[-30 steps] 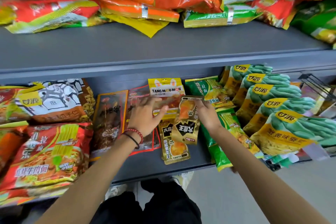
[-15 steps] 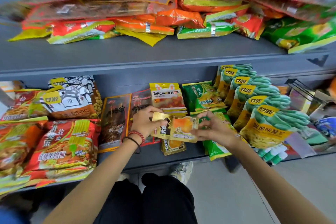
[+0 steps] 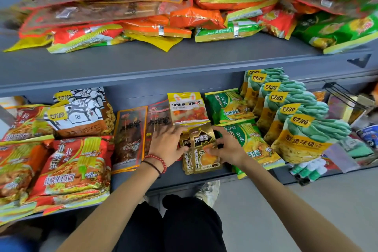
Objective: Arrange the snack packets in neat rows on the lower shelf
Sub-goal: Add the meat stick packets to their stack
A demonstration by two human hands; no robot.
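Small gold snack packets (image 3: 202, 149) lie stacked at the middle of the grey lower shelf (image 3: 131, 180). My right hand (image 3: 227, 147) grips the top gold packet by its right edge, thumb on its face. My left hand (image 3: 166, 145), with bead bracelets at the wrist, lies flat beside the stack's left edge, fingers spread and touching it. Behind the stack lies a yellow Tang Mou Mou packet (image 3: 187, 108). Dark brown flat packets (image 3: 131, 137) lie left of my left hand, and green noodle packets (image 3: 249, 145) lie to the right.
Red noodle packs (image 3: 75, 165) and a sunflower-seed bag (image 3: 79, 112) fill the shelf's left. A row of green-and-yellow bean bags (image 3: 302, 137) overlaps at the right. The upper shelf (image 3: 143, 63) holds a loose heap of orange, red and green packets. My knees and a shoe show below.
The gold packet, held sideways above the shelf between both hands, now lies upright on the stack. My left hand has let go and flattened beside it. The view tilted up slightly.
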